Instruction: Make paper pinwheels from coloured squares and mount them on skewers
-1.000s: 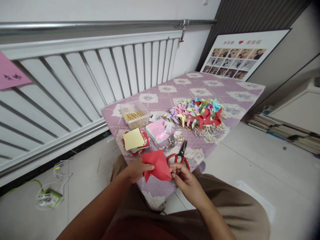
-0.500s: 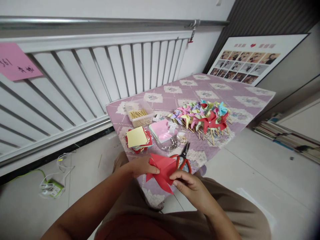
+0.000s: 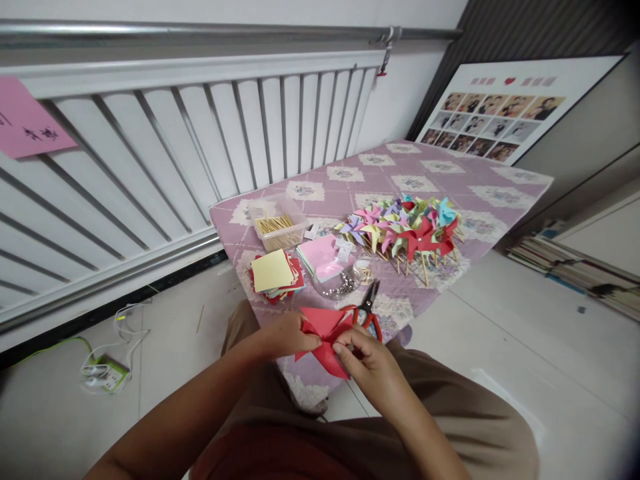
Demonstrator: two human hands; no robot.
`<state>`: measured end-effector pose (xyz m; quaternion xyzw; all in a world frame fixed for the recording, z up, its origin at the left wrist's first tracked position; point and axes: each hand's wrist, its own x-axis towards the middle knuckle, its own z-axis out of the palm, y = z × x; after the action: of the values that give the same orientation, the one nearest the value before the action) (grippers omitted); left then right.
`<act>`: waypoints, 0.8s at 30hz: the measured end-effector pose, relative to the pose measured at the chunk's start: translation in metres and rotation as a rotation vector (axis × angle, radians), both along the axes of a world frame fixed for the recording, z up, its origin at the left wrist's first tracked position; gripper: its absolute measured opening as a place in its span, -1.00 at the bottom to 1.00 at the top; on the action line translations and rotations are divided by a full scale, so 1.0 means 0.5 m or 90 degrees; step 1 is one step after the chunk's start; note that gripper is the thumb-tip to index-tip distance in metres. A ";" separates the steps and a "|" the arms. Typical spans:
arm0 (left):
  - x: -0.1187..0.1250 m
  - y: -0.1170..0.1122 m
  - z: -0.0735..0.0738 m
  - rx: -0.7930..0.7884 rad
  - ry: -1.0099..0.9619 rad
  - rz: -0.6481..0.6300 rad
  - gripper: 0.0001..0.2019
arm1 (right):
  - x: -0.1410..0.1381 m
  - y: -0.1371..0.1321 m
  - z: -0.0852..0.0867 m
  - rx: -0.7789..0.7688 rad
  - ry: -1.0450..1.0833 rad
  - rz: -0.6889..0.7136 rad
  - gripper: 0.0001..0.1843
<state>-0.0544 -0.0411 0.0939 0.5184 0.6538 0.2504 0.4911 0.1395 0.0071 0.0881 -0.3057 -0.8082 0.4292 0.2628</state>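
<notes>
A red paper pinwheel [image 3: 327, 322], partly folded, is held above the near end of the table. My left hand [image 3: 290, 335] grips its left side, thumb on top toward the middle. My right hand [image 3: 367, 357] pinches a flap of the same paper, bent in near the centre. Just behind the paper lie scissors [image 3: 369, 305] with red handles and dark blades, the handles partly covered by paper and hand. Beyond them are a clear container with small metal pieces [image 3: 345, 285] and a stack of pink paper squares [image 3: 320, 255].
Many finished paper pinwheels [image 3: 417, 233] on sticks lie in a pile at the right. A clear plastic box of sticks [image 3: 280, 230] stands at the left, behind a stack of yellow and red paper squares [image 3: 274, 272]. A radiator [image 3: 225, 133] runs along the table's far left side.
My right hand has moved left and up, carrying the right flap of red paper in toward the centre. My left hand keeps its grip. The view has shifted slightly.
</notes>
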 end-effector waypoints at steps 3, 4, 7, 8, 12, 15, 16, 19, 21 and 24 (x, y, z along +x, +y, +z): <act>0.002 -0.001 -0.004 0.023 -0.007 -0.013 -0.88 | -0.002 0.002 -0.004 0.028 -0.011 -0.007 -0.74; 0.002 -0.001 -0.006 0.032 -0.012 -0.019 -0.87 | -0.003 0.003 -0.008 0.034 -0.015 -0.010 -0.74; 0.007 -0.002 -0.011 0.039 -0.008 -0.010 -0.85 | -0.003 0.006 -0.020 0.052 -0.023 -0.020 -0.76; 0.008 -0.002 -0.012 0.037 -0.005 -0.002 -0.84 | -0.004 0.007 -0.024 0.058 -0.023 -0.025 -0.77; 0.015 -0.002 -0.013 0.030 -0.014 0.006 -0.84 | -0.007 0.007 -0.032 0.060 -0.020 -0.040 -0.77; 0.018 0.000 -0.011 0.021 0.003 0.013 -0.83 | -0.010 0.006 -0.030 0.045 -0.022 -0.056 -0.76; 0.018 0.000 -0.010 0.017 0.012 0.017 -0.83 | -0.011 0.006 -0.029 0.043 -0.020 -0.061 -0.75; 0.020 0.001 -0.009 0.014 0.024 0.017 -0.83 | -0.014 0.007 -0.026 0.050 -0.006 -0.068 -0.75; 0.022 0.002 -0.011 0.021 0.020 0.012 -0.83 | -0.016 0.008 -0.026 0.057 0.002 -0.073 -0.76; 0.025 0.002 -0.013 0.041 0.013 0.011 -0.83 | -0.017 0.011 -0.029 0.061 0.011 -0.084 -0.77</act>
<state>-0.0421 -0.0401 0.0871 0.5306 0.6547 0.2704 0.4655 0.1308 0.0124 0.0736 -0.3415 -0.8037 0.3742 0.3121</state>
